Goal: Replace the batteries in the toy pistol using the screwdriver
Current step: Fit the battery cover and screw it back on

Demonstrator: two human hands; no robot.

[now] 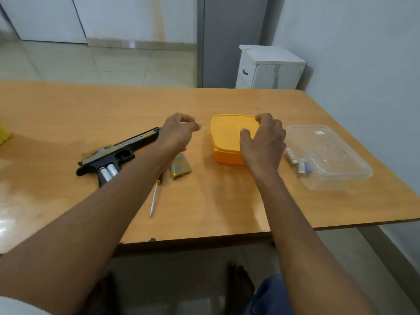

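Pale wood-grain laminate covers the table (68, 105), which stands in a room with light floor tiles and a grey-blue wall on the right. On its left part lies the black and worn-silver toy pistol (113, 152), flat on its side, muzzle pointing away and to the right, grip toward the near edge. The grip is open, and two white cylindrical batteries (108, 171) sit side by side in it. Just right of the grip, partly hidden under the left forearm, lies a thin screwdriver (155, 196) with a dark and yellow handle and a bright metal shaft pointing at the near edge. Beside its handle rests a small dull-gold grip cover (181, 167).

The left hand (178, 133) hovers over the table near the pistol's muzzle, fingers loosely curled with thumb and fingertips close together; whether anything is pinched there cannot be told. The right hand (263, 142) is over the orange square plastic box (227, 137) with its lid on, fingers bent and spread above the lid's right side, holding nothing visible; whether it touches the lid is unclear.

Right of the box, a few small white batteries with blue print (296, 161) lie against a clear, shallow plastic container (329, 155). A white cabinet (270, 67) stands beyond the table's far edge, and a yellow object (4, 134) shows at the far left.
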